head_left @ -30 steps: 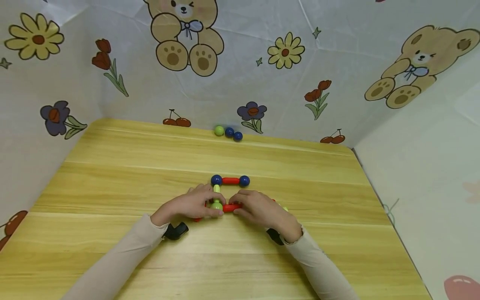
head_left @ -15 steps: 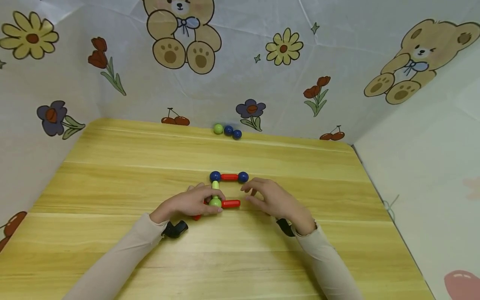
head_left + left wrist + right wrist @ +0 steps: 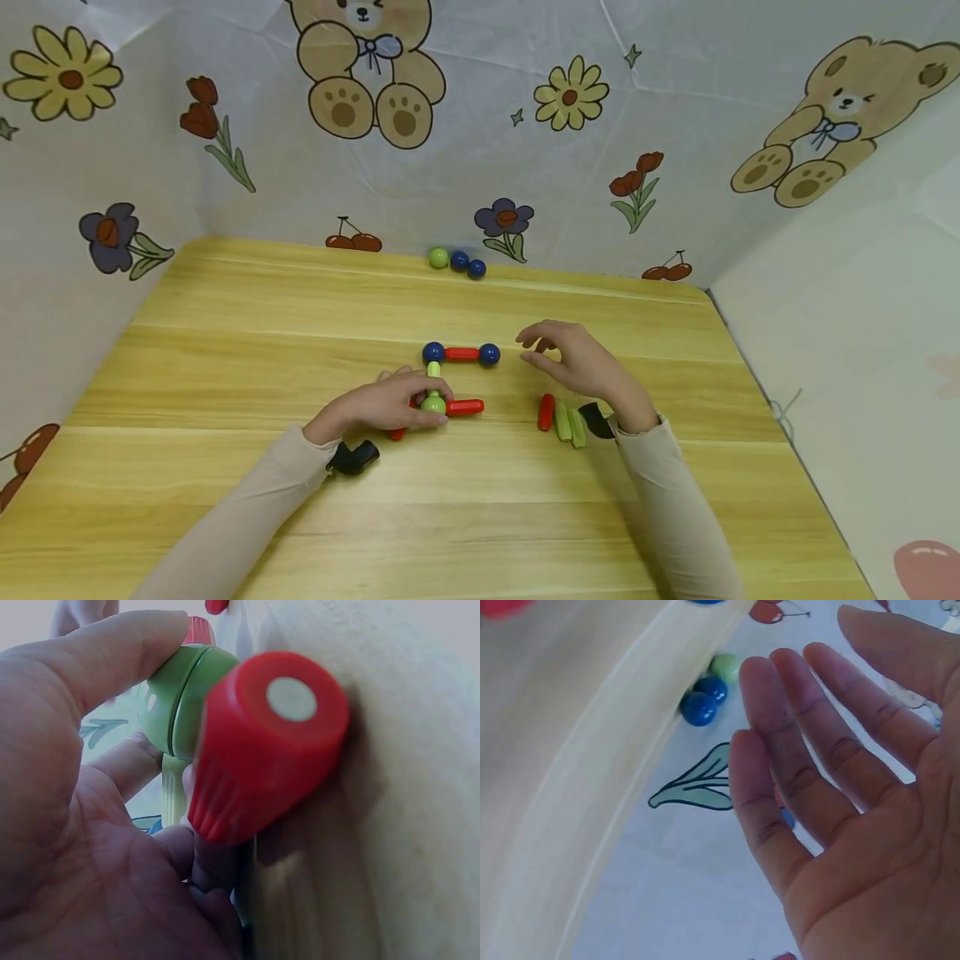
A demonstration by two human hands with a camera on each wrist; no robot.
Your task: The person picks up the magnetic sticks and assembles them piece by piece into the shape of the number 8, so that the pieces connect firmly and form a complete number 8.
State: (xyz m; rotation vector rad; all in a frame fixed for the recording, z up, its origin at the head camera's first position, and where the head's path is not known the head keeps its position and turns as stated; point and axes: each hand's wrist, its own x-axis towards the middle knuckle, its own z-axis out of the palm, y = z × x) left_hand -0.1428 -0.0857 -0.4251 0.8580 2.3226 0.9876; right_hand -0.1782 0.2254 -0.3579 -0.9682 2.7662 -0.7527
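Observation:
My left hand (image 3: pixel 386 402) pinches a light-green ball (image 3: pixel 433 405) between thumb and fingers, low on the table. From that ball a red rod (image 3: pixel 466 407) points right and a yellow-green rod (image 3: pixel 434 370) runs back to a blue ball (image 3: pixel 433 353). Another red rod (image 3: pixel 461 354) links this to a second blue ball (image 3: pixel 489 355). In the left wrist view, one more red rod (image 3: pixel 270 742) with a silver disc in its end sits against the green ball. My right hand (image 3: pixel 577 358) hovers with nothing in it, fingers loosely bent, right of the second blue ball.
Below my right hand lie a loose red rod (image 3: pixel 546 412) and two yellow-green rods (image 3: pixel 570 423). At the table's back edge are a green ball (image 3: pixel 438 258) and two blue balls (image 3: pixel 468 264). A patterned cloth (image 3: pixel 480 150) rises behind the table.
My right hand has let go of the red rod on the green ball's right and moved right and back, uncovering the loose rods. My left hand has stayed on the green ball.

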